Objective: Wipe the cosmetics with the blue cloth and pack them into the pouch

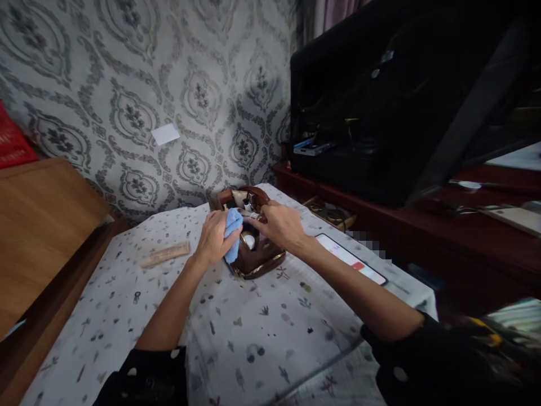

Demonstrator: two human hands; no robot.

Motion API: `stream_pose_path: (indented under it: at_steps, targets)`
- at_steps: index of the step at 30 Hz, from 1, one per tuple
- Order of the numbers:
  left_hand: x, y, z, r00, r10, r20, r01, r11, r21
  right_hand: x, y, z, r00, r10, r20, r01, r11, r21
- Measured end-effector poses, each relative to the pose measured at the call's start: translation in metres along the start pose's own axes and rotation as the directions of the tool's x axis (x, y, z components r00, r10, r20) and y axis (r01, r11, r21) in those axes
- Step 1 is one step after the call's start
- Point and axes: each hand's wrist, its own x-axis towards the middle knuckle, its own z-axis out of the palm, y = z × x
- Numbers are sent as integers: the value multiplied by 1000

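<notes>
A brown bag with a gold-toned zip lies unzipped on the patterned cloth, several small items inside it. Among them shows a round white item. My left hand is closed on a folded blue cloth at the bag's left side. Over the bag's right side, my right hand has its fingers pinched together. A small shiny piece shows by its fingertips, too small to name. Left of the bag lies a beige tube, apart from both hands.
A phone with a lit screen lies right of the bag. The white patterned tablecloth covers the surface. Along the right stands a large black television on a dark red cabinet. A wooden panel borders the left.
</notes>
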Motion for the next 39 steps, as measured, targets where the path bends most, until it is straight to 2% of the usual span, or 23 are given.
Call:
stream_pose_path:
  at_steps: [9, 13, 16, 19, 23, 26, 28, 31, 33, 37, 39]
  targets:
    - [-2, -1, 3, 999, 11, -41, -10, 1000, 16, 0, 0, 2, 998, -56, 25, 57, 997, -43]
    - [0, 0, 0, 1000, -1, -16, 1, 999, 34, 1, 1, 4, 998, -62, 17, 62, 998, -28]
    - [11, 0, -6, 999, -21, 49, 18, 998, 65, 0, 3, 6, 998, -59, 8, 59, 998, 6]
    - [30, 2, -13, 989, -97, 110, 88, 992, 86, 0, 4, 8, 999, -49, 12, 48, 999, 25]
    - [55, 8, -11, 968, -188, 168, 167, 977, 135, 0, 4, 7, 999, -37, 21, 37, 999, 29]
    - [68, 9, -2, 958, -111, 266, 49, 972, 229, -1, 5, 5, 999, -38, 33, 36, 999, 34]
    - [73, 6, 6, 927, -79, 368, -27, 961, 274, -1, 5, 4, 999, -37, 39, 35, 999, 42]
    - [76, 0, 15, 858, -119, 500, -48, 950, 309, -1, 6, 4, 998, -39, 57, 36, 998, 52]
    - [76, -4, 18, 838, -128, 530, -57, 946, 320, -2, 6, 5, 998, -39, 56, 36, 998, 58]
    - [75, -9, 21, 854, -147, 499, -12, 953, 302, -4, 8, 5, 999, -36, 40, 33, 995, 89]
    - [74, -12, 22, 893, -143, 426, 35, 967, 252, -4, 9, 5, 999, -32, 25, 29, 993, 115]
